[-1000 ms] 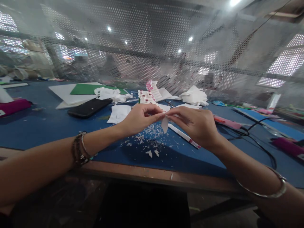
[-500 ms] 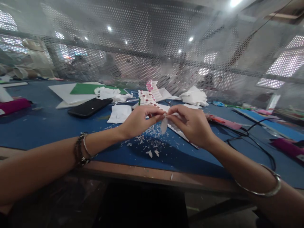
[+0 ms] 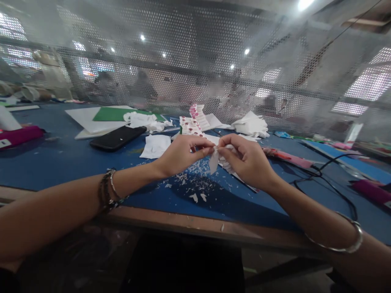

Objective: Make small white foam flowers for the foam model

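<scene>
My left hand (image 3: 186,154) and my right hand (image 3: 249,158) meet fingertip to fingertip above the blue table (image 3: 146,199). Both pinch a small piece of thin white paper (image 3: 214,162), whose pointed end hangs down between them. More white paper shows under my right palm, partly hidden by the fingers. Below the hands lies a scatter of tiny white paper scraps (image 3: 200,179). Just beyond them stand white strips with dark red and pink dots (image 3: 192,125), and a square of white paper (image 3: 155,145) lies to the left of these.
A black phone (image 3: 118,138) lies at left, near green sheet (image 3: 117,114) and crumpled white paper (image 3: 143,120). White paper is heaped (image 3: 251,124) at the back. To the right are a pink tool (image 3: 288,158) with a black cable (image 3: 339,191) and a magenta object (image 3: 369,190). Perforated mesh (image 3: 195,61) stands behind.
Both hands keep pinching the paper, with only slight finger movement. The hanging paper tip has shifted a little, and the whole view has moved slightly.
</scene>
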